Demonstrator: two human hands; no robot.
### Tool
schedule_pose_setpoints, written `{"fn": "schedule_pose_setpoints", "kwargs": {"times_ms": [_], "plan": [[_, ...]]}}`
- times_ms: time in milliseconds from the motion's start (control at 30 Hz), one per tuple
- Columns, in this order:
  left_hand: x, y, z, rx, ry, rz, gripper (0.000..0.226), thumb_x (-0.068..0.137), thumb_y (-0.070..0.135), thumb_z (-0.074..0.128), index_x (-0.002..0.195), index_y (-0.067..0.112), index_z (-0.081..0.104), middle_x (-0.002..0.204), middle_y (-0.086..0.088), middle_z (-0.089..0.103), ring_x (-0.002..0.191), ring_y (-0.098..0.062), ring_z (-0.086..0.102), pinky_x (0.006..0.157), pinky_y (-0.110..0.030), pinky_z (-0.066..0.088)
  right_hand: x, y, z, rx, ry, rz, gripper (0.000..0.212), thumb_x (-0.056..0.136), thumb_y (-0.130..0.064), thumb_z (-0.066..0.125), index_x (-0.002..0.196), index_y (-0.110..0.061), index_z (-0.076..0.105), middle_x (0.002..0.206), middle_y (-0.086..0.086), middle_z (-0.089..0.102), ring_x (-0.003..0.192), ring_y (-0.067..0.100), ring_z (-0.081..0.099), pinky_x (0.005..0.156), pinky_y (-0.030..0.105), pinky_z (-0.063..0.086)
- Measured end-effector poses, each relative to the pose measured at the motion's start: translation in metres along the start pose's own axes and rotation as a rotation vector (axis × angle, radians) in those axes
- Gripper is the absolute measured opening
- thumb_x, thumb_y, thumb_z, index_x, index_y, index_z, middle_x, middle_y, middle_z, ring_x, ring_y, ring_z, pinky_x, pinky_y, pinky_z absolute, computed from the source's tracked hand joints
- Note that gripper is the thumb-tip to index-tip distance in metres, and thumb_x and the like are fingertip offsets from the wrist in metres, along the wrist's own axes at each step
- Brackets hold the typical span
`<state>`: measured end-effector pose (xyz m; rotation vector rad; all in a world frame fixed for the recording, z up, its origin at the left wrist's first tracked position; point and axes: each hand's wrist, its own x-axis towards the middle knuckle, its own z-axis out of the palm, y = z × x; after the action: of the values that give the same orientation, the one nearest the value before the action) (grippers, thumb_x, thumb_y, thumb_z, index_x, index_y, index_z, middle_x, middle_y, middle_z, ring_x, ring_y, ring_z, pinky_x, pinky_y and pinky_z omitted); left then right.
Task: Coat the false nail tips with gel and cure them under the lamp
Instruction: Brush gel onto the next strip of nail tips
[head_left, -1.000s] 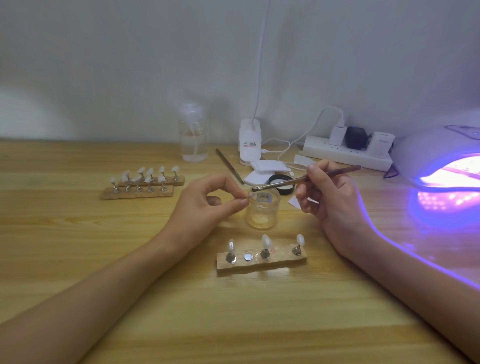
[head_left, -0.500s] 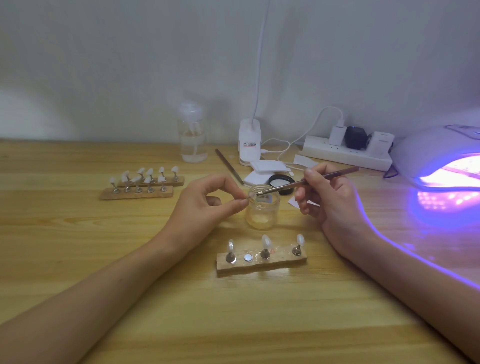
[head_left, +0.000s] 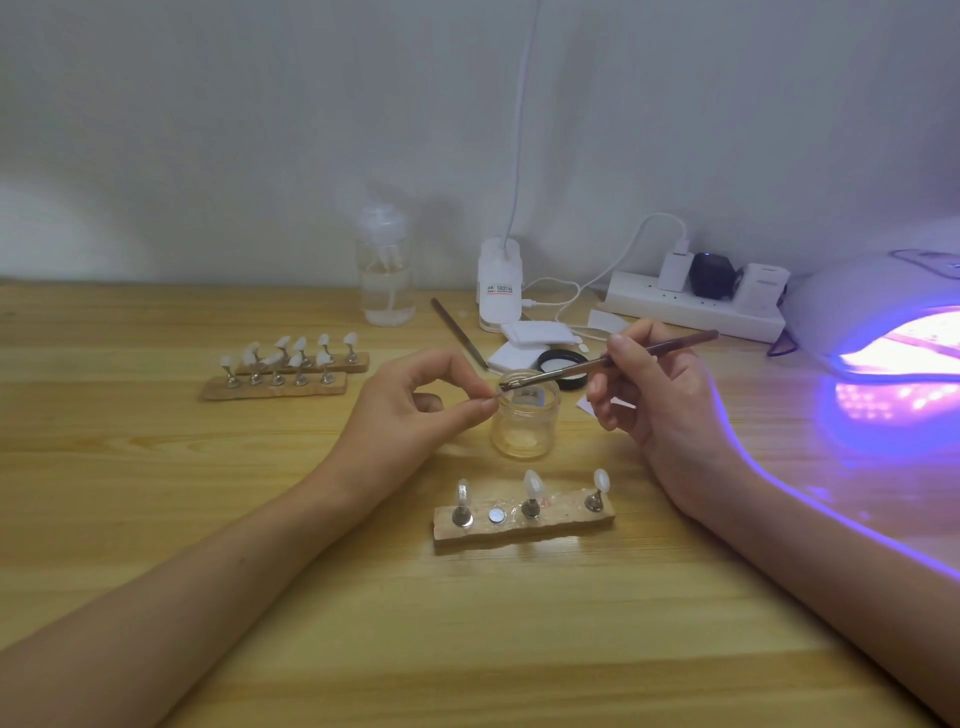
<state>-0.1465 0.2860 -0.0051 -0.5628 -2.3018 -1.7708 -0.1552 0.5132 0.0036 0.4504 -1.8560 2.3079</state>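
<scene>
My left hand (head_left: 415, 410) pinches a small nail tip stand between thumb and forefinger, beside the rim of the open glass gel jar (head_left: 525, 421). My right hand (head_left: 654, 400) holds a thin brown brush (head_left: 613, 361), its bristle end over the jar mouth next to the pinched tip. In front of the jar lies a wooden holder (head_left: 524, 525) with three nail tips on metal stands and one bare magnet spot. The curing lamp (head_left: 883, 317) glows purple at the right edge.
Two more wooden holders (head_left: 285, 371) carry several nail tips at the left. At the back stand a clear pump bottle (head_left: 387, 280), a white lamp base (head_left: 500, 283), a power strip (head_left: 696, 306), white pads and the jar's black lid (head_left: 563, 361). A second tool (head_left: 457, 332) lies nearby.
The brush tip dipped down to the jar mouth and has drawn left toward the tip in my left hand. My left hand has stayed in place.
</scene>
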Motion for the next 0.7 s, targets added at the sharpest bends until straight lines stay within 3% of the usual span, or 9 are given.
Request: {"fn": "schedule_pose_setpoints", "kwargs": {"times_ms": [100, 300, 433, 567, 700], "plan": [[0.0, 0.0002, 0.0, 0.001, 0.001, -0.002, 0.013, 0.082, 0.013, 0.078, 0.077, 0.018, 0.067, 0.09, 0.008, 0.071, 0.044, -0.004, 0.032, 0.046, -0.01, 0.03, 0.001, 0.0021, -0.0009, -0.04, 0.062, 0.027, 0.02, 0.099, -0.021, 0.056, 0.08, -0.016, 0.052, 0.061, 0.003, 0.062, 0.053, 0.013, 0.056, 0.048, 0.02, 0.045], [0.0, 0.0007, -0.0002, 0.001, -0.001, 0.003, 0.014, 0.082, 0.012, 0.078, 0.077, 0.019, 0.067, 0.09, 0.008, 0.071, 0.044, -0.004, 0.032, 0.045, -0.01, 0.031, 0.0, -0.001, 0.0008, 0.011, 0.007, -0.003, 0.021, 0.093, -0.029, 0.062, 0.076, -0.02, 0.056, 0.061, 0.004, 0.061, 0.053, 0.014, 0.056, 0.048, 0.021, 0.045], [-0.0001, 0.0006, -0.0004, 0.015, -0.004, -0.001, 0.013, 0.082, 0.015, 0.078, 0.077, 0.02, 0.067, 0.09, 0.009, 0.071, 0.046, -0.005, 0.033, 0.049, -0.011, 0.034, 0.0015, 0.0001, 0.0001, -0.01, 0.084, 0.027, 0.021, 0.099, -0.02, 0.055, 0.078, -0.016, 0.052, 0.058, 0.003, 0.061, 0.051, 0.013, 0.055, 0.047, 0.02, 0.044], [-0.0001, 0.0007, 0.0, 0.01, -0.01, -0.006, 0.013, 0.082, 0.017, 0.079, 0.077, 0.021, 0.068, 0.089, 0.009, 0.071, 0.048, -0.005, 0.034, 0.051, -0.012, 0.035, 0.0007, -0.0014, 0.0003, 0.022, 0.024, 0.009, 0.019, 0.091, -0.031, 0.062, 0.077, -0.02, 0.055, 0.061, 0.003, 0.062, 0.053, 0.013, 0.056, 0.048, 0.021, 0.045], [-0.0004, 0.0013, 0.0, 0.01, -0.009, -0.011, 0.013, 0.081, 0.017, 0.079, 0.076, 0.021, 0.068, 0.087, 0.01, 0.07, 0.048, -0.006, 0.034, 0.052, -0.01, 0.035, 0.0014, 0.0013, -0.0003, -0.035, 0.079, 0.033, 0.02, 0.098, -0.021, 0.056, 0.079, -0.016, 0.051, 0.059, 0.002, 0.061, 0.052, 0.012, 0.056, 0.048, 0.021, 0.044]]}}
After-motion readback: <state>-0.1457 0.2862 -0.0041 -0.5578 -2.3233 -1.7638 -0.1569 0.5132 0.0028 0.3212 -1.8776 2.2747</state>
